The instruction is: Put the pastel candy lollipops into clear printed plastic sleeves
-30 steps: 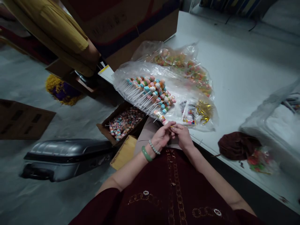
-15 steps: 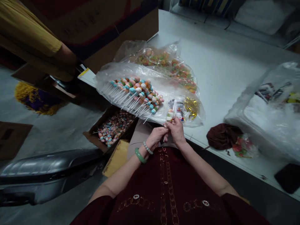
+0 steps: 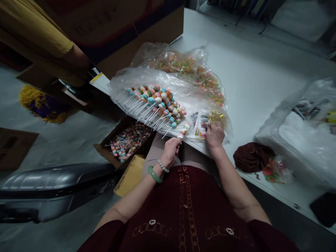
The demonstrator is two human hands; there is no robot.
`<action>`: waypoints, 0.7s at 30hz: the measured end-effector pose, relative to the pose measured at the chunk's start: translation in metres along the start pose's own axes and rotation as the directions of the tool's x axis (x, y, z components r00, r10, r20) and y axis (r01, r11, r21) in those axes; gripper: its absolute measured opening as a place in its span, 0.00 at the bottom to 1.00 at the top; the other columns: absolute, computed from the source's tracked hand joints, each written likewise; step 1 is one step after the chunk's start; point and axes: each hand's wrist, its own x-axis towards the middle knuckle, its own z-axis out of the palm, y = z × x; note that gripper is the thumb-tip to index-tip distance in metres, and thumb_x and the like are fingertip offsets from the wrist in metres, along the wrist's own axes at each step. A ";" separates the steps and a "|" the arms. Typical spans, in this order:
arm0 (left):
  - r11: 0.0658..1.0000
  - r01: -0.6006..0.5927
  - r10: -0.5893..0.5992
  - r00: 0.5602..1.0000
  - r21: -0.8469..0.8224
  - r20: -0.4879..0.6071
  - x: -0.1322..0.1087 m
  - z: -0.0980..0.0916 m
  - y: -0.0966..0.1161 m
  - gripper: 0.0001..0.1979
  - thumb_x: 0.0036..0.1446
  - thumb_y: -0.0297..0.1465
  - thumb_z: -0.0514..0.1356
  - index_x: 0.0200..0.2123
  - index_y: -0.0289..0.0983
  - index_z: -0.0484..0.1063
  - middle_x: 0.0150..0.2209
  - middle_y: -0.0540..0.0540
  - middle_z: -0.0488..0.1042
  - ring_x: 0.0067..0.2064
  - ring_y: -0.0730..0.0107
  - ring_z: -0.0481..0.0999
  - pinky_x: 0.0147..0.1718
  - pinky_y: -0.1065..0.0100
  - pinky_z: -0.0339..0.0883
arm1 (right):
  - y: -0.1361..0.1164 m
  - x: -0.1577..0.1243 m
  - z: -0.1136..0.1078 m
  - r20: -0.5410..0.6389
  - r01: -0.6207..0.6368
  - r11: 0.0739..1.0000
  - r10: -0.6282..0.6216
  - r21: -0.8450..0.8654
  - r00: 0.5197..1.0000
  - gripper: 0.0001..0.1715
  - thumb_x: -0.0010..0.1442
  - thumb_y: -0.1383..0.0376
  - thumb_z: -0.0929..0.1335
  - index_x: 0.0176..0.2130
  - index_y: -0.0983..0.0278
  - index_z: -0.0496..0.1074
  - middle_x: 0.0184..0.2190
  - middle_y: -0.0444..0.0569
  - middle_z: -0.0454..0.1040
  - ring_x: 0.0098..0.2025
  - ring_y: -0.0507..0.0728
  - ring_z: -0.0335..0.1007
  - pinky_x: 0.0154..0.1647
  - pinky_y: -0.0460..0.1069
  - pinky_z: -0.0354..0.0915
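My left hand (image 3: 170,150) is closed round the lower end of a marshmallow-like candy skewer (image 3: 184,129), whose pastel pieces point up and away from me over the table edge. My right hand (image 3: 215,135) rests at the small printed wrappers (image 3: 203,120) and the shiny gold twist ties (image 3: 218,117). Its fingers are curled together; whatever lies between them is hidden. To the left, a pile of candy skewers (image 3: 159,101) lies on a clear plastic bag (image 3: 123,78), white sticks toward me.
Behind the pile lies a bag of orange and green candies (image 3: 183,64). An open carton of candies (image 3: 130,140) stands below the table edge. At right are a brown cloth (image 3: 252,156) and a plastic-lined bin (image 3: 296,136). A person in a yellow garment (image 3: 44,35) stands at left.
My hands have moved apart. The right one has gone right and forward to the wrappers and gold ties, while the left one keeps the skewer, now tilted to the right. The view has shifted slightly.
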 end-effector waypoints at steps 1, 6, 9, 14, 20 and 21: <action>1.000 0.004 -0.004 1.000 -0.003 -0.011 0.000 -0.001 0.002 0.19 0.44 0.44 0.66 0.21 0.35 0.65 0.17 0.56 0.60 0.15 0.85 0.54 0.13 0.76 0.44 | -0.003 -0.006 -0.003 -0.019 0.038 0.997 -0.036 0.065 0.999 0.15 0.60 0.65 0.61 0.34 0.63 0.77 0.38 0.55 0.73 0.42 0.61 0.66 0.46 0.55 0.61; 0.997 0.076 -0.074 0.995 -0.019 0.063 0.000 0.003 0.012 0.19 0.44 0.43 0.67 0.22 0.36 0.64 0.16 0.58 0.59 0.12 0.86 0.52 0.11 0.75 0.42 | -0.042 -0.048 -0.013 0.195 0.100 0.701 -0.328 0.706 0.924 0.10 0.58 0.62 0.66 0.35 0.59 0.77 0.34 0.47 0.75 0.39 0.57 0.70 0.45 0.53 0.65; 0.992 0.109 -0.100 0.986 -0.065 0.134 -0.003 0.005 0.018 0.22 0.43 0.41 0.69 0.20 0.37 0.59 0.15 0.59 0.56 0.12 0.87 0.50 0.11 0.76 0.42 | -0.063 -0.064 -0.008 0.251 0.024 0.622 -0.350 0.783 0.902 0.10 0.56 0.64 0.66 0.34 0.58 0.79 0.32 0.46 0.76 0.39 0.57 0.71 0.45 0.53 0.65; 0.993 0.111 -0.102 0.977 -0.035 0.186 -0.006 0.000 0.018 0.22 0.42 0.43 0.70 0.22 0.36 0.61 0.16 0.59 0.58 0.13 0.86 0.53 0.12 0.75 0.46 | -0.065 -0.069 0.001 0.223 0.039 0.725 -0.262 0.687 0.939 0.14 0.54 0.67 0.64 0.35 0.57 0.79 0.33 0.47 0.78 0.41 0.59 0.72 0.47 0.55 0.65; 0.997 0.029 -0.024 0.996 -0.066 0.087 -0.004 0.004 0.003 0.23 0.44 0.45 0.68 0.21 0.37 0.59 0.16 0.58 0.56 0.15 0.85 0.52 0.14 0.75 0.45 | -0.075 -0.083 0.002 0.181 0.089 0.805 -0.237 0.586 0.954 0.11 0.54 0.67 0.63 0.35 0.59 0.74 0.33 0.48 0.76 0.39 0.58 0.70 0.45 0.53 0.64; 0.997 0.007 -0.001 0.997 -0.083 0.074 -0.004 0.006 0.000 0.23 0.44 0.45 0.68 0.22 0.37 0.59 0.16 0.59 0.55 0.16 0.85 0.52 0.15 0.75 0.45 | -0.077 -0.086 0.003 0.178 0.008 0.794 -0.147 0.608 0.973 0.07 0.54 0.66 0.64 0.35 0.59 0.72 0.31 0.46 0.75 0.36 0.57 0.69 0.42 0.53 0.64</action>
